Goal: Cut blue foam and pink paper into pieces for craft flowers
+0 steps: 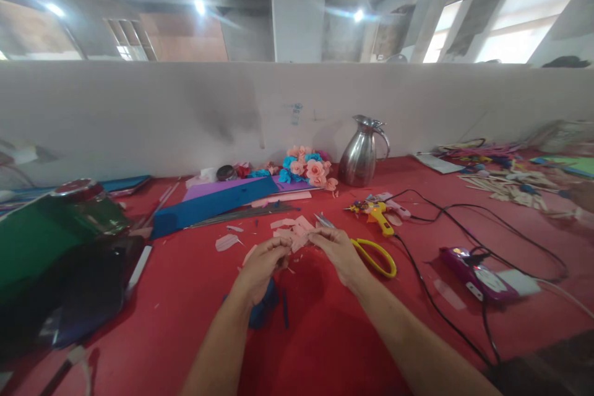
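Note:
My left hand point(266, 263) and my right hand point(338, 252) are close together above the red table, fingers pinched. A pale pink paper piece point(299, 242) shows between them, at my right fingertips. Whatever sits in my left pinch is too small to make out. Just beyond lie more pink paper scraps point(284, 223). Scissors with yellow handles point(378, 258) lie partly under my right hand, their blade tips poking out past it. Dark blue paper point(263, 308) rests below my left wrist.
Paper flowers point(309, 167) in peach and blue stand near the wall beside a metal jug point(361, 151). To the right are a yellow glue gun point(379, 216), its black cord and a purple power strip point(477, 275). A blue paper roll point(213, 205) and a dark bag point(99, 288) lie left.

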Tool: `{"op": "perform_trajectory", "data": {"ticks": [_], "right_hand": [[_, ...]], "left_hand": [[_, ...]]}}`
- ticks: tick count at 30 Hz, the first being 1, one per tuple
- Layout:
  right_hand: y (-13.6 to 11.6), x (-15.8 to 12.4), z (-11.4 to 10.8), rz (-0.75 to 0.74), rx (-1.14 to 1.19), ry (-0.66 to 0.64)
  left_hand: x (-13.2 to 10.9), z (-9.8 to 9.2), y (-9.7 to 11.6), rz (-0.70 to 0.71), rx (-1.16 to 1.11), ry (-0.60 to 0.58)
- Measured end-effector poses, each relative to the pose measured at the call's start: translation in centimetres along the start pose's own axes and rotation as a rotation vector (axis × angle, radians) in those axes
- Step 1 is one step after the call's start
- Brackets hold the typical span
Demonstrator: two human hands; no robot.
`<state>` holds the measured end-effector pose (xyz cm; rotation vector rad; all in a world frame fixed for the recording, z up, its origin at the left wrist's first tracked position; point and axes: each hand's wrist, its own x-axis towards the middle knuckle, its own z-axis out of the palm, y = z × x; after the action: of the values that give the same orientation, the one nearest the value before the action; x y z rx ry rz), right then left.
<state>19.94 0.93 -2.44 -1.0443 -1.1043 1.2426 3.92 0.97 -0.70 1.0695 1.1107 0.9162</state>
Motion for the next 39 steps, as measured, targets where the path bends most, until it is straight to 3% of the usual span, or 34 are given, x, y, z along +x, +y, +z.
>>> {"op": "perform_trajectory", "data": {"ticks": [6, 21, 39], "right_hand": [[-0.01, -0.05, 0.07, -0.009, 0.017, -0.034], [-0.17, -0.1, 0.06, -0.014, -0.02, 0.018], [-0.41, -0.23, 0.19, -0.004, -0.039, 0.041]], "left_hand": [[0.09, 0.0, -0.23, 0.002, -0.051, 0.024], [0.12, 0.02, -0.17, 0.059, 0.103, -0.01], [0.23, -0.18, -0.44, 0.068, 0.127, 0.01]]}}
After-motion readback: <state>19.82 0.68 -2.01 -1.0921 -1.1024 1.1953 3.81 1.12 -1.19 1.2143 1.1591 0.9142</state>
